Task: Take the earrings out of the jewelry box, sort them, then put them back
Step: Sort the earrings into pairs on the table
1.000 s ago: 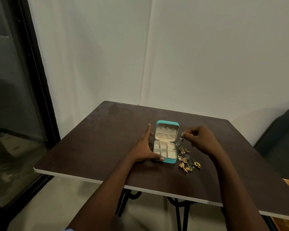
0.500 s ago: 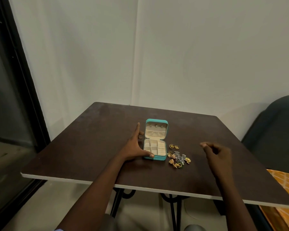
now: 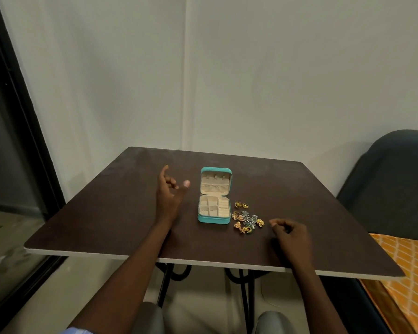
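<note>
A small teal jewelry box [image 3: 214,220] stands open on the dark table [image 3: 106,218], its cream compartments showing nothing inside. Several gold and silver earrings [image 3: 247,218] lie in a loose heap just right of the box. My left hand [image 3: 168,194] hovers left of the box, off it, with the index finger and thumb stretched out and the other fingers curled, holding nothing. My right hand [image 3: 290,233] rests near the table's front right, right of the heap, fingers loosely curled with nothing visible in them.
The square table has a white edge and black metal legs [image 3: 244,292]. A dark padded chair [image 3: 393,179] stands at the right, with orange patterned fabric [image 3: 405,266] below it. A dark glass door frame [image 3: 22,121] runs along the left. White walls meet behind the table.
My left hand has let go of the box and lifted away to the left. My right hand left the earrings on the heap and drew back right toward the table's front.
</note>
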